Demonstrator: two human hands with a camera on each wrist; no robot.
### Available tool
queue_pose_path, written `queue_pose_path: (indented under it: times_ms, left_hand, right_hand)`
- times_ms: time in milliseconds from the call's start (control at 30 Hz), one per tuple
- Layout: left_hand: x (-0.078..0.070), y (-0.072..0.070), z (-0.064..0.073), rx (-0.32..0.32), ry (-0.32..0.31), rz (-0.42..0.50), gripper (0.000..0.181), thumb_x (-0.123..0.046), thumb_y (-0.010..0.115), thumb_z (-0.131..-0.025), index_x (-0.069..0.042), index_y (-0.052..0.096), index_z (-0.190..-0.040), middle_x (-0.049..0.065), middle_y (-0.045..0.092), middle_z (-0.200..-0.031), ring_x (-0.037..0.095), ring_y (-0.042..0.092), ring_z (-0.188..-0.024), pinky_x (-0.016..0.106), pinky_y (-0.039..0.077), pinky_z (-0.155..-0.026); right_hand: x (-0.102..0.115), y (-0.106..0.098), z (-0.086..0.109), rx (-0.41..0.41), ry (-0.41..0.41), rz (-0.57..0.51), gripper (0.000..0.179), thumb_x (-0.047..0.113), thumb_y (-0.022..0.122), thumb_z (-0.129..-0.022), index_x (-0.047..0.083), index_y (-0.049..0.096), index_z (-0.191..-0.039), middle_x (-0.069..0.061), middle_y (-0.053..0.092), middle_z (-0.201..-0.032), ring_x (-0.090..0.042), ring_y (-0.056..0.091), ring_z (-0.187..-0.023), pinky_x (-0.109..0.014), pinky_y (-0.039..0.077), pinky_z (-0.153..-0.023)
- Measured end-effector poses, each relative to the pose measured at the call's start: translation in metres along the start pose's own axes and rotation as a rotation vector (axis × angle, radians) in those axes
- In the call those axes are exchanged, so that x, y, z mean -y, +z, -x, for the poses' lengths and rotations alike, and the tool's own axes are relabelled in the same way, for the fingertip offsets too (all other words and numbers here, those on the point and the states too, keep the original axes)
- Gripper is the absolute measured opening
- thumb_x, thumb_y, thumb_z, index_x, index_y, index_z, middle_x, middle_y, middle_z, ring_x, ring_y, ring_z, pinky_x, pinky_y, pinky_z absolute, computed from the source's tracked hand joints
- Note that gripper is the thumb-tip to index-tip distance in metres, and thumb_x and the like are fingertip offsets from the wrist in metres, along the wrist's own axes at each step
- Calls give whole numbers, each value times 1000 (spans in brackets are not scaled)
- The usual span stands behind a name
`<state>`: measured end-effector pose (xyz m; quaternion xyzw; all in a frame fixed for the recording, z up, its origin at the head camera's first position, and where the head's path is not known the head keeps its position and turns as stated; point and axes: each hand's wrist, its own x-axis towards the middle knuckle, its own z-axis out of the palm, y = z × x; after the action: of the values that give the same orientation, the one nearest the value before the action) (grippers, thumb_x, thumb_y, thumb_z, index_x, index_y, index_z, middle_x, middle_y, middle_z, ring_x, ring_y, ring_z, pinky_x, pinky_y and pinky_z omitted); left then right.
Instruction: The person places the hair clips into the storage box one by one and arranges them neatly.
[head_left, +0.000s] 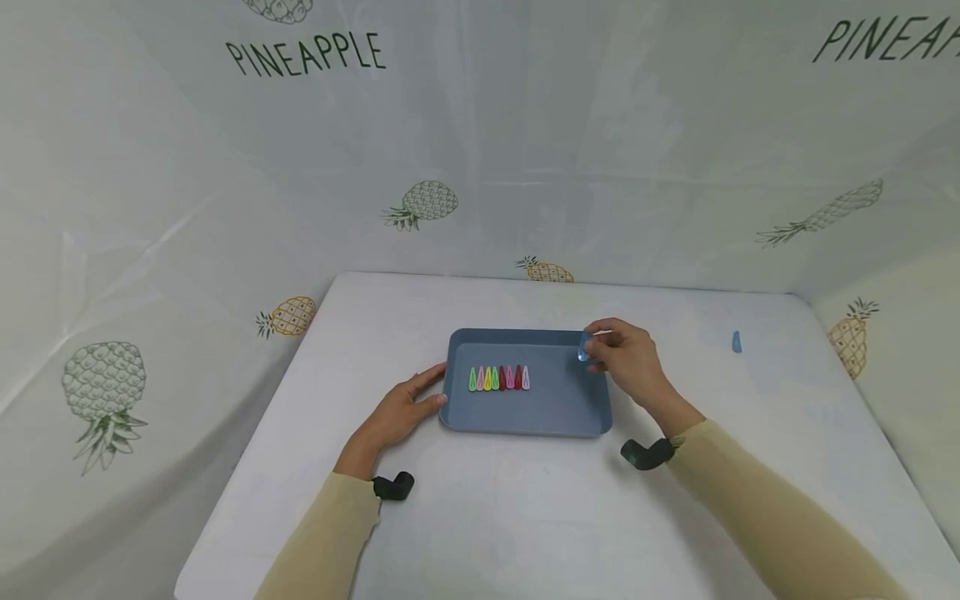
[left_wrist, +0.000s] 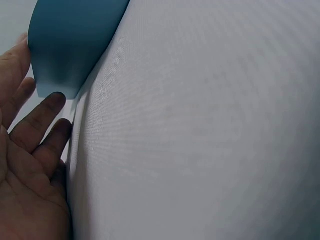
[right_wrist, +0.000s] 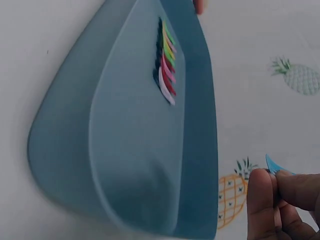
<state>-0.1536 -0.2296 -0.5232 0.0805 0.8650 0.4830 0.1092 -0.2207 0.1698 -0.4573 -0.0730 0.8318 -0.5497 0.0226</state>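
A blue-grey tray [head_left: 525, 417] lies on the white table. In it stands a side-by-side row of snap hair clips in green, pink, yellow, red and pale lilac [head_left: 526, 378]. Over the tray's right end, my right hand [head_left: 628, 360] pinches a blue hair clip [head_left: 582, 347] between thumb and fingers; in the right wrist view the clip's pointed tip [right_wrist: 271, 164] sticks out past the fingertips. My left hand [head_left: 396, 414] rests against the tray's left side, fingers extended along its outer wall.
Another blue hair clip [head_left: 737, 342] lies on the table [head_left: 487, 517] well to the right of the tray. Behind the table hangs a pale sheet [head_left: 562, 142] printed with pineapples. Each wrist wears a dark band.
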Motion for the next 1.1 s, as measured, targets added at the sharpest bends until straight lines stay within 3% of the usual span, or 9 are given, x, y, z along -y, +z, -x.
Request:
queue_pose_path:
  times_ms: [467,767,933,1100]
  left_hand:
    - [1,-1,-2,1,-12,-4,66,-43,68,-103,-32,42,-163,-3,43,-167,32,20,-163,58,15,-133]
    - [-4,-2,0,0,-23,-4,67,-40,69,-103,-31,42,-163,-1,42,-168,33,20,-163,60,15,-132]
    - [-6,-3,0,-1,-36,0,66,-39,69,-103,-31,43,-163,-1,42,-168,34,18,-163,60,14,-132]
    - [-5,-3,-1,0,-34,3,66,-40,70,-103,-31,43,-163,-2,42,-168,35,17,-163,60,14,-132]
  right_hand:
    - [4,43,-5,46,52,11,26,2,69,-100,-3,68,-125,-21,74,-97,-28,76,-78,-44,68,-72]
    - [-2,59,-8,50,99,35,24,3,68,-100,-2,69,-123,-18,75,-97,-20,75,-72,-35,67,-66]
    - [-5,65,-10,57,97,51,22,2,67,-99,-2,70,-120,-18,76,-94,-20,75,-75,-32,66,-64]
    - [-9,70,-11,43,72,112,18,2,67,-98,0,72,-115,-16,77,-91,-18,73,-68,-28,62,-60]
